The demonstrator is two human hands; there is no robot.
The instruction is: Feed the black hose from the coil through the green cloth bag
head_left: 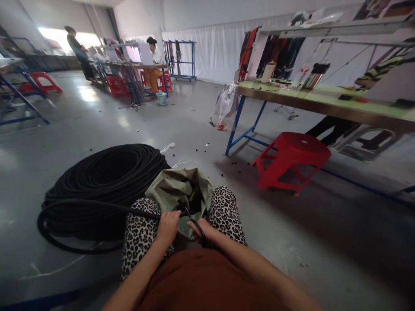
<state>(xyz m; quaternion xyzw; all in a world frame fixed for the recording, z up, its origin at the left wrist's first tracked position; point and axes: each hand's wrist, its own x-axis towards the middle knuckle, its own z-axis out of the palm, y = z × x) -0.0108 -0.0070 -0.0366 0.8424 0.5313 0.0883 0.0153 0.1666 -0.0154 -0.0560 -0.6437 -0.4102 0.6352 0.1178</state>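
Left hand [168, 225], at lower centre of the frame, has its fingers closed around a black cord [112, 204] near its end. Just beside it, the right hand [205, 228] grips scissors [196, 224], their blades at the cord. Leftward, the cord leads to a large coil [139, 172] on the floor [191, 116]. Below both hands, an olive sack [167, 181] gapes between patterned trouser legs [225, 211].

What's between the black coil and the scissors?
In the head view: the left knee, then the left hand gripping the black cord that runs over that knee. Part of the green sack shows there too.
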